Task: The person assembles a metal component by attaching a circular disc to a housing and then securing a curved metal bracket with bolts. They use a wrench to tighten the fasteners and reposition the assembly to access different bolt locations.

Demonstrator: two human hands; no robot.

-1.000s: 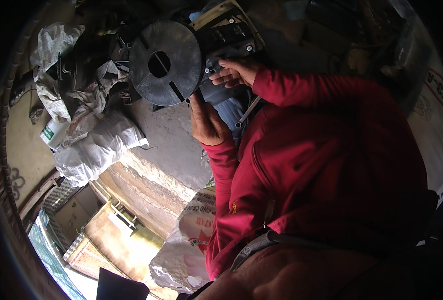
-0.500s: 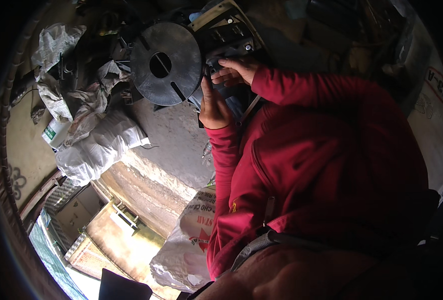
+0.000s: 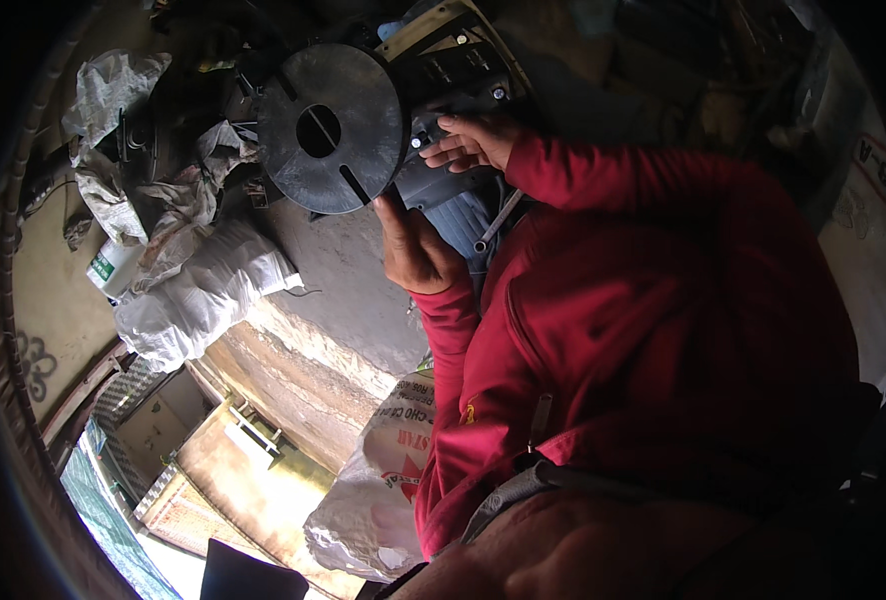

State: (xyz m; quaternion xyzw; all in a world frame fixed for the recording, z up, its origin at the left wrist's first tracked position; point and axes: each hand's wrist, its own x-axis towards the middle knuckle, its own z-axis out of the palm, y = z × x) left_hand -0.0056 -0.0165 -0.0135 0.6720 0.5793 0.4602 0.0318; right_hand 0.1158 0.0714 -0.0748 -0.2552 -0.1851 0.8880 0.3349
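A round black disc (image 3: 288, 135) with a central hole and narrow slots is mounted on a dark machine (image 3: 453, 95). My left hand (image 3: 418, 250) is at the disc's lower right rim. One finger is stretched up to the edge beside a slot, and its other fingers are mostly hidden. Just right of the disc, my right hand (image 3: 478, 142) hovers by a bolt head (image 3: 418, 142), fingers apart and slightly bent, with nothing seen in them. Below it sits a blue ribbed motor (image 3: 455, 222), with a wrench-like metal bar (image 3: 500, 220) beside it.
A pale metal frame (image 3: 428, 30) rises behind the machine. Crumpled plastic bags (image 3: 113, 95) and a white sack (image 3: 203, 290) lie to the left. A printed sack (image 3: 373, 500) stands near my left arm, above a bright lower floor (image 3: 253, 470).
My left hand has moved down and left from between disc and machine to the disc's lower rim, uncovering the blue motor and the metal bar. My right hand has barely moved.
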